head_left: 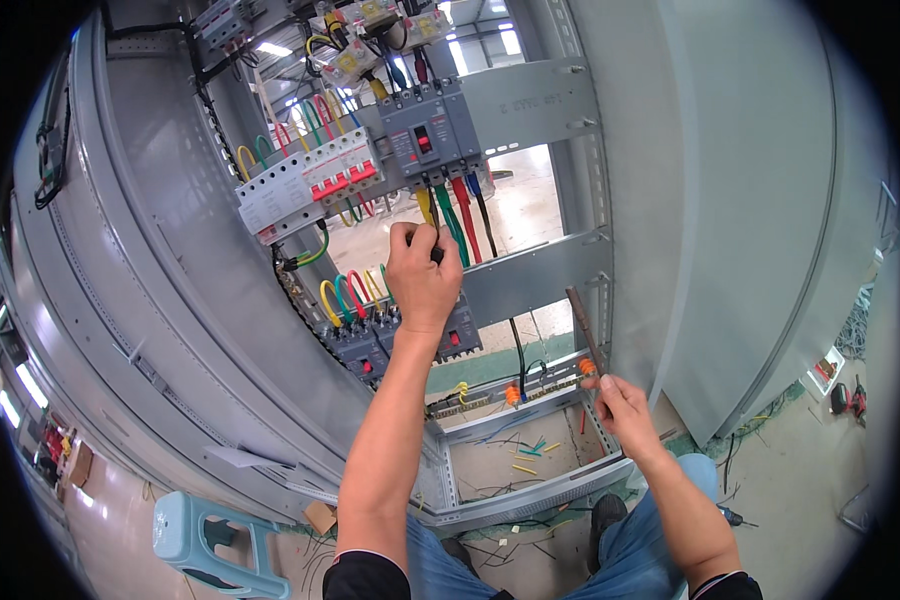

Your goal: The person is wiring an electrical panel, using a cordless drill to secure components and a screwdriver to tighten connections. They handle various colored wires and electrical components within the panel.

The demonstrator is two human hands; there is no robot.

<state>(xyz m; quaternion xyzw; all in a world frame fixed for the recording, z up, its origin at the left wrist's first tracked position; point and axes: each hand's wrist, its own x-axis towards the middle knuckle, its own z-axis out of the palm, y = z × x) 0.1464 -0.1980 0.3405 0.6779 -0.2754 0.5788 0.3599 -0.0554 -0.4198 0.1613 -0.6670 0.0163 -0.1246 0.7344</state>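
Observation:
My left hand (422, 285) is raised in front of the open grey cabinet, its fingers closed around something dark that they mostly hide. Just above those fingers a yellow cable (424, 203) runs down from a large grey breaker (430, 130) with a red switch. Green (448, 215) and red (465, 212) cables hang beside it. Lower and to the right, my right hand (625, 412) grips the bottom end of a long, narrow brownish metal bar (584, 322), which slants up and left. Smaller grey breakers (457, 338) sit partly behind my left wrist.
A row of small breakers with red levers (342, 178) is mounted upper left. Orange insulators (513, 395) stand low in the frame, above wire scraps (532, 448). A light-blue stool (175, 530) is at lower left; a grey panel (750, 220) borders the right.

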